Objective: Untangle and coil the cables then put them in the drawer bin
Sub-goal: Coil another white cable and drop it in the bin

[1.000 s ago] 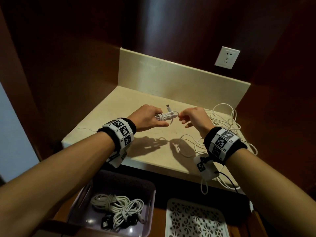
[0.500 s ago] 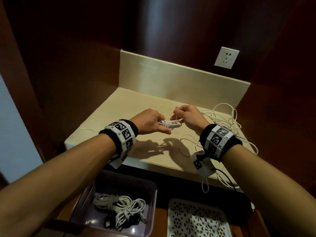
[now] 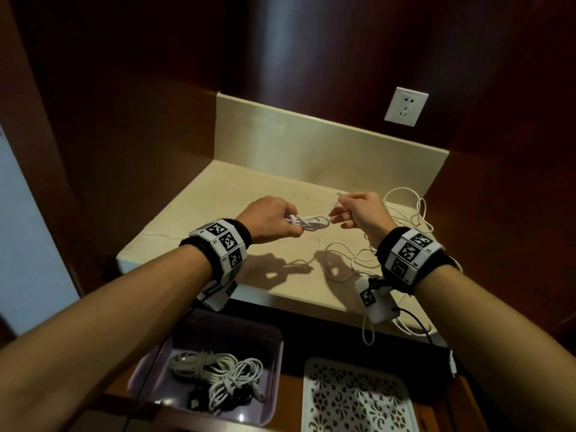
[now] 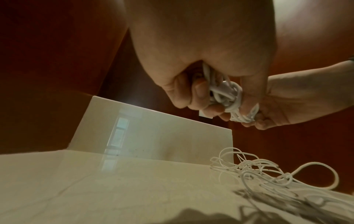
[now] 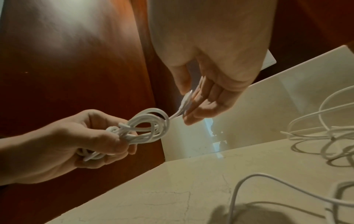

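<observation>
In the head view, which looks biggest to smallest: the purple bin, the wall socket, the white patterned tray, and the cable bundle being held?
1. Purple bin and white patterned tray: tray is cut off, so unsure which leads.
2. Cable bundle and wall socket: look alike.

The head view looks forward and down from above onto the cream stone desk [image 3: 237, 194]. Each wrist view looks from low and close along its hand toward the desk's upright back panel [image 4: 153, 130]; both share the white coiled cable [image 5: 147, 127].
</observation>
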`<state>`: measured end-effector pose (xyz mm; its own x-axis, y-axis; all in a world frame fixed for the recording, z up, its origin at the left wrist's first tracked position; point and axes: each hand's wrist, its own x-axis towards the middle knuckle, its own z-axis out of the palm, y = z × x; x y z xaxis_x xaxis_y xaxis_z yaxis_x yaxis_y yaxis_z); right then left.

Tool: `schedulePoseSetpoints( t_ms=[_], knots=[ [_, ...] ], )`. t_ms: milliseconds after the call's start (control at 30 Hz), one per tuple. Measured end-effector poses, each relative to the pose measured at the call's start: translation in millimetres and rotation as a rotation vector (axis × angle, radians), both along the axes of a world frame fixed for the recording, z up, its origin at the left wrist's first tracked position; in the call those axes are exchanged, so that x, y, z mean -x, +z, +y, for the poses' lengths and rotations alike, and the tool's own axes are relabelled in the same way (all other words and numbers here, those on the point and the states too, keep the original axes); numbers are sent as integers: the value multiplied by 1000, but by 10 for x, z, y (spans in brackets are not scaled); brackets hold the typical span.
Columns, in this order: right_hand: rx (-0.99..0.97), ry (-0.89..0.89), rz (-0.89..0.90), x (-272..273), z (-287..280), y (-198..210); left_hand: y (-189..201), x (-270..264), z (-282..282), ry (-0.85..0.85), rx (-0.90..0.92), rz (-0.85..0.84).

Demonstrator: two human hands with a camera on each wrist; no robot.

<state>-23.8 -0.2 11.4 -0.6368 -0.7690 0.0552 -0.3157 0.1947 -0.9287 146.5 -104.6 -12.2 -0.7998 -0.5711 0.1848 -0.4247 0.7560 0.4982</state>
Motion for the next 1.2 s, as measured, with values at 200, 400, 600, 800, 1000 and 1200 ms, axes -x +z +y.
schedulePoseSetpoints(
  t_ms=[200, 400, 600, 800, 1000, 1200],
  knots=[
    [-95, 121, 420, -179, 165, 132, 59, 2, 46, 32, 59, -62],
    [-314, 290, 624, -380, 288, 21, 108, -50, 160, 26, 13, -19],
    [-218, 226, 487, -452, 431, -190, 78, -245, 241, 34, -111, 79],
    [-64, 178, 275, -696, 630, -432, -47, -508, 365, 7, -298, 258],
    [52, 166, 191, -889, 820, -566, -307, -654, 560, 52, -443, 309],
    [33, 182, 225, -1010, 838, -708, -611, -763, 752, 162, -466, 352]
  ],
)
